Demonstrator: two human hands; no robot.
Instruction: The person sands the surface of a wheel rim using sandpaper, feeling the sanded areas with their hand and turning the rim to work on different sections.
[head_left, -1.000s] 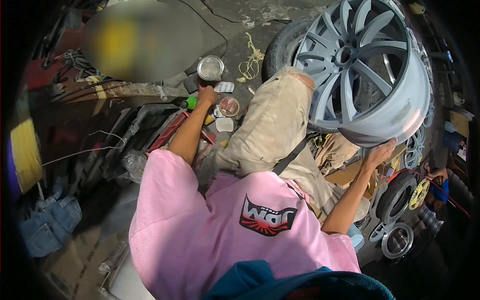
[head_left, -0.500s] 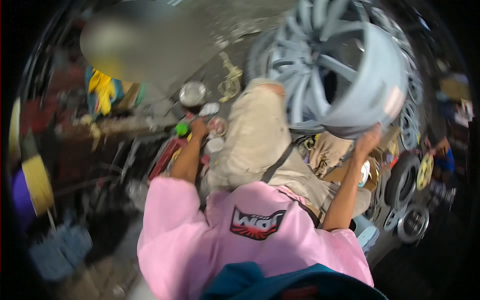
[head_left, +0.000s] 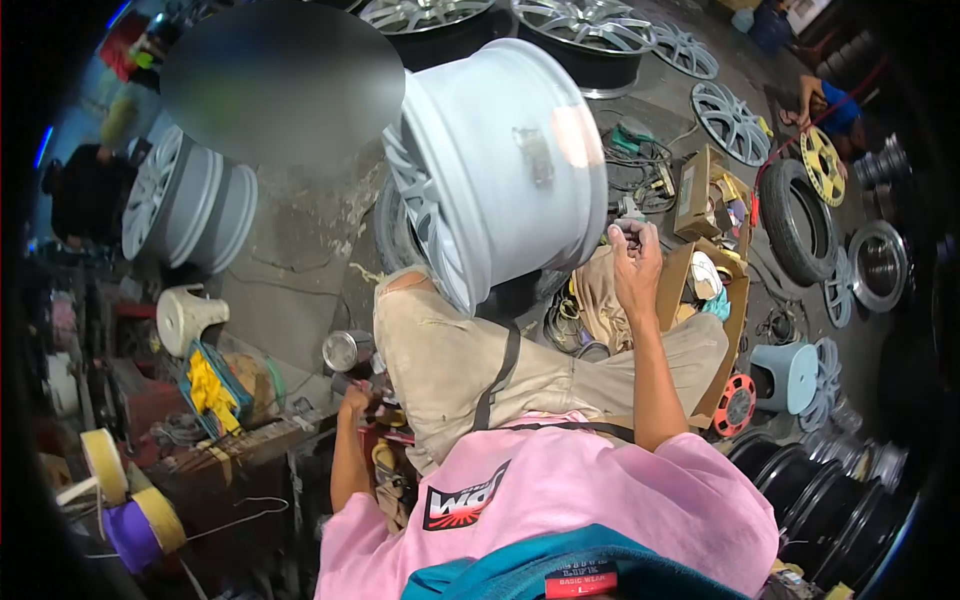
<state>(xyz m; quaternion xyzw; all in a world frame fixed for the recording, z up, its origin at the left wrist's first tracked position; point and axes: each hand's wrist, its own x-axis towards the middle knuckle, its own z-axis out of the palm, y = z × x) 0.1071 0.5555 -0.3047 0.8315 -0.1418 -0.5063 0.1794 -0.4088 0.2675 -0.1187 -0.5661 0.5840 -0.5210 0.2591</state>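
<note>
A large grey-white wheel rim (head_left: pixel 500 160) stands tilted on a dark tyre (head_left: pixel 390 225) in front of my knees. Its smooth barrel faces me, with a dark patch and a pale pinkish patch on it, and its spokes point left. Close to the rim's right edge is my right hand (head_left: pixel 637 262), fingers curled together; whether it touches the edge or pinches something small is unclear. My left hand (head_left: pixel 355 400) is low on the left, closed beside my knee near a round metal can (head_left: pixel 346 350). What it holds, if anything, is hidden.
Cardboard boxes (head_left: pixel 675 285) with odds and ends stand at right, before a loose tyre (head_left: pixel 797 222) and a blue stool (head_left: pixel 785 378). More wheels line the back and left. A white stool (head_left: pixel 190 318) and tape rolls (head_left: pixel 105 465) are at left. Another person (head_left: pixel 835 105) crouches far right.
The rim has turned from showing its spokes to showing its barrel. My right hand now has its fingers curled by the edge. The view has swung, and my left hand sits lower in it.
</note>
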